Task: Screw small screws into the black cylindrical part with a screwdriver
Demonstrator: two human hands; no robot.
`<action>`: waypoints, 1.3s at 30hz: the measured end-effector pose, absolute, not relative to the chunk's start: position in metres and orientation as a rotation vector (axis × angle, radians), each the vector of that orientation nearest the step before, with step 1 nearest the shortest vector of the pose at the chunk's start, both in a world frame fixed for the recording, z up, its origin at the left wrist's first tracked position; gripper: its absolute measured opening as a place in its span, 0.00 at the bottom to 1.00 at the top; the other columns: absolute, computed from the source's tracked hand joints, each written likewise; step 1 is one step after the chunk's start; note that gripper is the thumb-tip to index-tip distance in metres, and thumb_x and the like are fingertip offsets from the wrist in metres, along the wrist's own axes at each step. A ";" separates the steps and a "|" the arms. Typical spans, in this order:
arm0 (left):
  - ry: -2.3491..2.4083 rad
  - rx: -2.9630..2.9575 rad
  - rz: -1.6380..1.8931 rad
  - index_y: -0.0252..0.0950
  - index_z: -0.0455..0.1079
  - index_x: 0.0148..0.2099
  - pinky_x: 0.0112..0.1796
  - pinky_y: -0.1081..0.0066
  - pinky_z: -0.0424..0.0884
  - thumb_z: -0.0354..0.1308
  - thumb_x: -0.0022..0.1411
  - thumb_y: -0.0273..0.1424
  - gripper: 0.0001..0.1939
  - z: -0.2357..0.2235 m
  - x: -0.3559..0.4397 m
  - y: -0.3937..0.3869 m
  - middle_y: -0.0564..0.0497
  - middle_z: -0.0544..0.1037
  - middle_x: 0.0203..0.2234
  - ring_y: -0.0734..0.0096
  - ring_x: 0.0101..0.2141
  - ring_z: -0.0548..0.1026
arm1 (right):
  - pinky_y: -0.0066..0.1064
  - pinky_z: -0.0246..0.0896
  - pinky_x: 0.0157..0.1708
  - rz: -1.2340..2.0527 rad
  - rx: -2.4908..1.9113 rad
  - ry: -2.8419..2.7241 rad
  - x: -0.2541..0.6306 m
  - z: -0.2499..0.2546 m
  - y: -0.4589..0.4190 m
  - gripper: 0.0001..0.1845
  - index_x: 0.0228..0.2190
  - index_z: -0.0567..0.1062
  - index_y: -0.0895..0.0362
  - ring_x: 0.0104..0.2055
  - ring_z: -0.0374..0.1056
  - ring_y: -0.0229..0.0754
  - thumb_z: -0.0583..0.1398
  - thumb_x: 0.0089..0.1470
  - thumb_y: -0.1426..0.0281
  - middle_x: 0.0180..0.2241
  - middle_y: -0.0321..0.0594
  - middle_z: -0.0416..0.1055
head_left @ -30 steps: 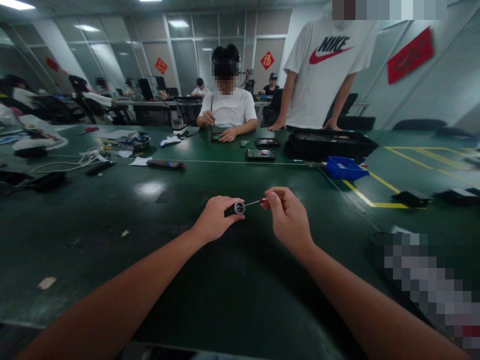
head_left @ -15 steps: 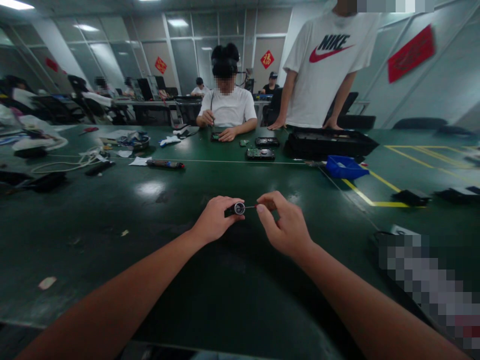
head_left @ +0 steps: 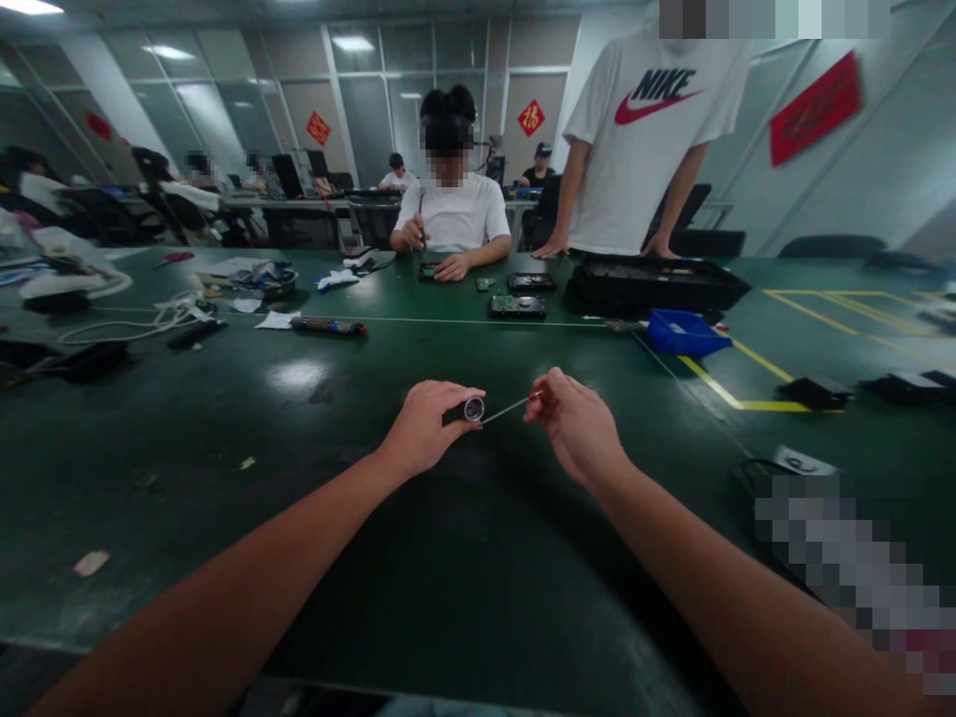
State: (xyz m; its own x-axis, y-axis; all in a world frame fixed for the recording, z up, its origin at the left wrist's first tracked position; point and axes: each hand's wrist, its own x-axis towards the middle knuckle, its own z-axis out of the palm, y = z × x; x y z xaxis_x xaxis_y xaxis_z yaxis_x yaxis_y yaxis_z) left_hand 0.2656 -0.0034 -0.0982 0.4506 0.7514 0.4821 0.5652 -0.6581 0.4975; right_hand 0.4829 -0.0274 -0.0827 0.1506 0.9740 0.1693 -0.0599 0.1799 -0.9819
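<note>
Handwork above green table (head_left: 358,607): held short tube (head_left: 474,409) in left hand (head_left: 422,428), round open end toward camera. Had left thumb below and fingers above, parted only by the tube's width. Gripped thin metal rod (head_left: 506,410) in right hand (head_left: 583,428), fingertips closed in around its red end (head_left: 533,395). Held rod at a slant, down toward the left, with tip near left thumb and lower edge of the tube's mouth; couldn't tell whether touching. Had both hands and tube near middle of table, well apart from other items. Saw farther up, left side: thick pen-like tool (head_left: 329,326) beside white paper (head_left: 278,320). Saw farther up, right side: blue tray (head_left: 687,335) in front of long black box (head_left: 657,289). Spotted black case with green circuit board (head_left: 517,306) between those two sides. Also noted seated co-worker (head_left: 457,214) across, hands at small dark part (head_left: 427,271), plus standing person (head_left: 661,149) in white shirt, hands on table edge.
</note>
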 end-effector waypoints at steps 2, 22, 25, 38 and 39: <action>1.158 2.446 0.975 0.44 0.72 0.55 0.54 0.54 0.63 0.66 0.61 0.34 0.20 -0.099 0.266 -0.003 0.51 0.79 0.49 0.59 0.51 0.73 | 0.34 0.69 0.30 0.945 -1.123 -1.126 0.486 -0.083 -0.025 0.18 0.32 0.73 0.56 0.28 0.68 0.40 0.56 0.62 0.55 0.28 0.39 0.71; 1.130 2.426 0.961 0.43 0.73 0.53 0.50 0.57 0.66 0.65 0.61 0.38 0.18 -0.102 0.269 -0.005 0.51 0.80 0.46 0.60 0.47 0.75 | 0.29 0.57 0.23 0.013 -1.323 -1.772 0.477 -0.061 -0.056 0.20 0.24 0.74 0.55 0.20 0.65 0.36 0.63 0.56 0.52 0.20 0.34 0.72; 1.113 2.421 0.957 0.44 0.73 0.53 0.50 0.57 0.66 0.65 0.61 0.39 0.18 -0.101 0.269 -0.006 0.52 0.80 0.46 0.60 0.47 0.75 | 0.30 0.56 0.23 -0.053 -1.320 -1.780 0.477 -0.061 -0.057 0.21 0.23 0.74 0.55 0.19 0.64 0.35 0.63 0.56 0.52 0.19 0.33 0.71; 1.105 2.402 0.966 0.43 0.74 0.53 0.48 0.59 0.67 0.66 0.60 0.37 0.18 -0.103 0.270 -0.006 0.52 0.80 0.45 0.61 0.45 0.75 | 0.33 0.61 0.29 0.104 -1.224 -1.961 0.475 -0.056 -0.062 0.13 0.36 0.74 0.57 0.27 0.69 0.39 0.52 0.65 0.64 0.27 0.38 0.73; 1.110 2.401 0.964 0.43 0.74 0.53 0.48 0.59 0.67 0.66 0.60 0.36 0.18 -0.103 0.270 -0.006 0.52 0.80 0.45 0.61 0.45 0.75 | 0.33 0.60 0.29 0.108 -1.231 -1.934 0.474 -0.056 -0.063 0.14 0.36 0.74 0.57 0.27 0.68 0.39 0.52 0.66 0.64 0.26 0.38 0.73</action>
State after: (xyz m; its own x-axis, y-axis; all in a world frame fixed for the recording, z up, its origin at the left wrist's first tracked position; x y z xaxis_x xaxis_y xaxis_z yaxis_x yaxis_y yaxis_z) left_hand 0.2697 -0.0061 -0.1030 0.4692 0.7643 0.4423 0.5447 -0.6447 0.5363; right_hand 0.4743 -0.0626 -0.0558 -0.1844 0.7868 0.5890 0.7164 0.5179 -0.4675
